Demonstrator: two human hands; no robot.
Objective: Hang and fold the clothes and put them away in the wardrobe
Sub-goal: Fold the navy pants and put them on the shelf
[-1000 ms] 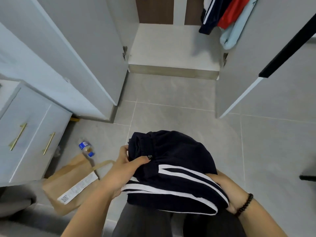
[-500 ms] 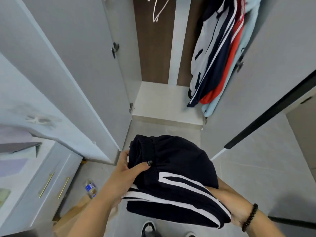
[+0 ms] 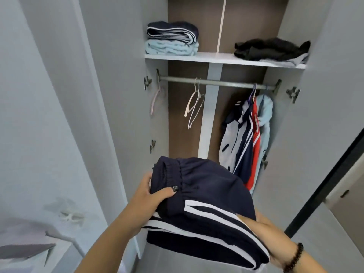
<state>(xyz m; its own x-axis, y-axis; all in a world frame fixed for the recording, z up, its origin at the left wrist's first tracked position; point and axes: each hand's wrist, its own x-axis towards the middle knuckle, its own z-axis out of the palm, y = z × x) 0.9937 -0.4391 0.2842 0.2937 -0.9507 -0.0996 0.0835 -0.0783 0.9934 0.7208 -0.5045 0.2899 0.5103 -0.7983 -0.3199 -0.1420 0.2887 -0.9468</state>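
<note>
I hold folded navy trousers with white side stripes (image 3: 204,205) in front of the open wardrobe. My left hand (image 3: 149,196) grips their waistband end, thumb on top. My right hand (image 3: 264,239) holds the other end from beneath, mostly hidden by the cloth. The wardrobe shelf (image 3: 216,58) above carries a folded navy and light-blue stack (image 3: 172,39) at the left and a dark crumpled garment (image 3: 271,49) at the right. Below it runs the hanging rail (image 3: 216,82).
Empty hangers (image 3: 194,105) dangle mid-rail, and a pink hanger (image 3: 155,99) hangs at the left end. Several jackets (image 3: 246,134) hang at the right. The open doors (image 3: 110,95) stand on both sides. A cabinet top (image 3: 25,251) sits lower left.
My view has tilted up from the floor to the shelf and rail. Both hands have kept hold of the folded trousers and raised them toward the wardrobe.
</note>
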